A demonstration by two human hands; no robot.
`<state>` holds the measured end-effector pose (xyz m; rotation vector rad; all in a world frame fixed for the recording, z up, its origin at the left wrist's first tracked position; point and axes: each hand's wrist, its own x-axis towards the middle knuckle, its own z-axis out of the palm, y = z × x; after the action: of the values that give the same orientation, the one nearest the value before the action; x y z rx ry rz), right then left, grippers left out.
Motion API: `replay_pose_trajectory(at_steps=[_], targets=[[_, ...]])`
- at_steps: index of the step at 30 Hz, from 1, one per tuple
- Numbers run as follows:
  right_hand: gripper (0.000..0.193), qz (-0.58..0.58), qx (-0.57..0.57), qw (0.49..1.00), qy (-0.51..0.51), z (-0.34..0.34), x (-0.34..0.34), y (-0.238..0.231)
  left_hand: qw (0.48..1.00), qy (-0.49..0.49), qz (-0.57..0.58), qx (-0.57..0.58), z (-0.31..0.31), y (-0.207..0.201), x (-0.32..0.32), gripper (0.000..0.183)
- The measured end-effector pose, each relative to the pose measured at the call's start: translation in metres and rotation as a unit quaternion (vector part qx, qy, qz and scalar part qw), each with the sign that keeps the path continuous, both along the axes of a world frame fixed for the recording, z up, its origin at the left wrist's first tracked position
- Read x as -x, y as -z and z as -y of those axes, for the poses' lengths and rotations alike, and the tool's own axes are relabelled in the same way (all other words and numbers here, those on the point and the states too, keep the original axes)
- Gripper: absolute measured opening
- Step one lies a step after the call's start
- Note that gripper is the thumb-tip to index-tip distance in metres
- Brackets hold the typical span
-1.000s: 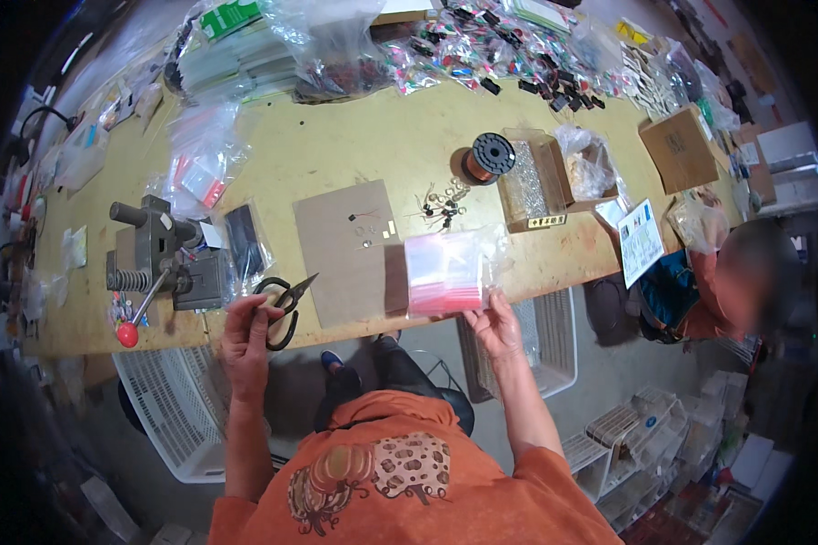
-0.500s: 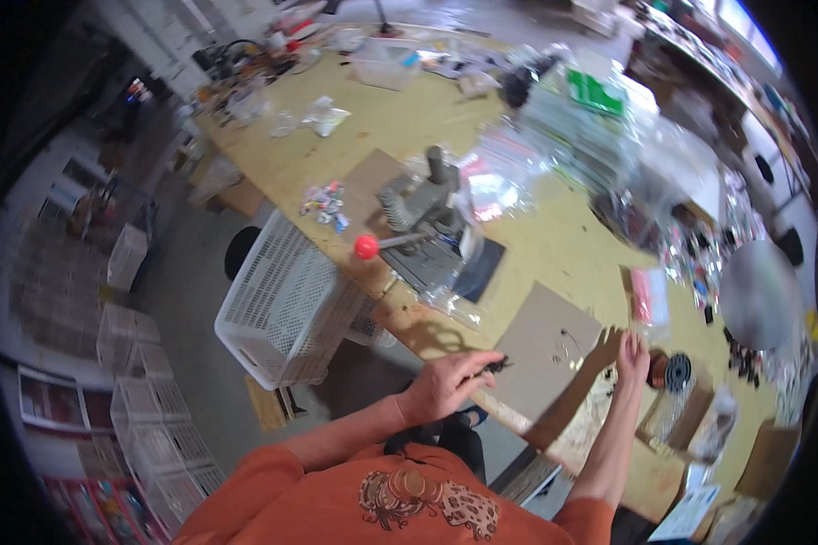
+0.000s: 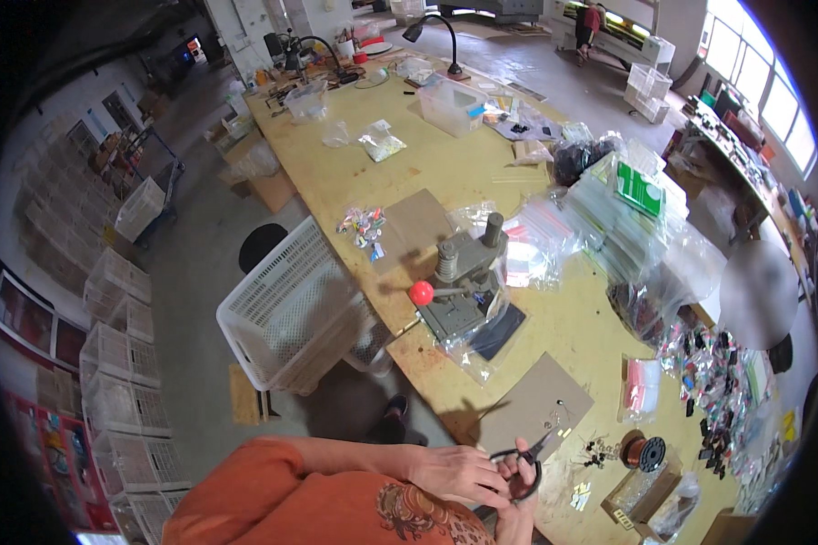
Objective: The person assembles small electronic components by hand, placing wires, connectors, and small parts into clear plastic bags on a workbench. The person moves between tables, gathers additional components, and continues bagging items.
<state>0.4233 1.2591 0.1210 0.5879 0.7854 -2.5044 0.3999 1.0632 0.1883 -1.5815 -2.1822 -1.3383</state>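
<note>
Both my hands are close together at the near edge of the table, in front of my body. A pair of scissors with black handles [image 3: 543, 446] is in my right hand [image 3: 518, 470], with the fingers about the loops and the blades pointing away to the right. My left hand [image 3: 461, 474] lies against the right one and the handles, its fingers bent; anything between them is hidden. Just beyond is a grey-brown cardboard sheet [image 3: 529, 407] bearing a few small shiny pieces [image 3: 559, 427].
A grey hand press [image 3: 463, 282] with a red-knobbed lever stands left of the sheet. To the right are a copper-coloured wire spool [image 3: 643, 452], a small open box [image 3: 650, 490] and a red-and-white packet [image 3: 641, 386]. Plastic bags [image 3: 627, 227] pile up farther back. A white crate [image 3: 286, 300] stands beside the table.
My right hand has come left from near the spool to meet the left hand. The scissors now show plainly; earlier a small dark item stuck out of my left hand. The view has tilted up.
</note>
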Motion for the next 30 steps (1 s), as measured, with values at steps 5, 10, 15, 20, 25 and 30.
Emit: replay_pose_trajectory(at_steps=[5,10,15,20,25,30], targets=[[0.022,-0.059,-0.138,0.986,0.069,-0.014,0.013,-0.02,0.964,-0.243,0.007,0.104,0.138,0.041,0.024,0.014],[0.022,-0.025,-0.196,0.96,0.198,-0.027,0.022,-0.012,0.827,-0.533,0.177,-0.024,0.307,0.133,0.145,0.026],[0.022,0.034,-0.205,0.93,0.302,-0.023,0.014,0.012,0.783,-0.599,0.165,0.031,0.443,0.197,0.316,0.05],[0.018,0.024,-0.274,0.87,0.41,0.006,-0.007,0.021,0.747,-0.632,0.159,0.131,0.525,0.244,0.46,0.065],[0.012,0.195,-0.319,0.812,0.449,0.012,-0.036,0.02,0.702,-0.679,0.077,0.201,0.574,0.226,0.546,0.077],[0.011,0.192,-0.188,0.903,0.336,-0.05,-0.119,0.022,0.662,-0.67,0.24,0.237,0.632,0.224,0.597,0.083]])
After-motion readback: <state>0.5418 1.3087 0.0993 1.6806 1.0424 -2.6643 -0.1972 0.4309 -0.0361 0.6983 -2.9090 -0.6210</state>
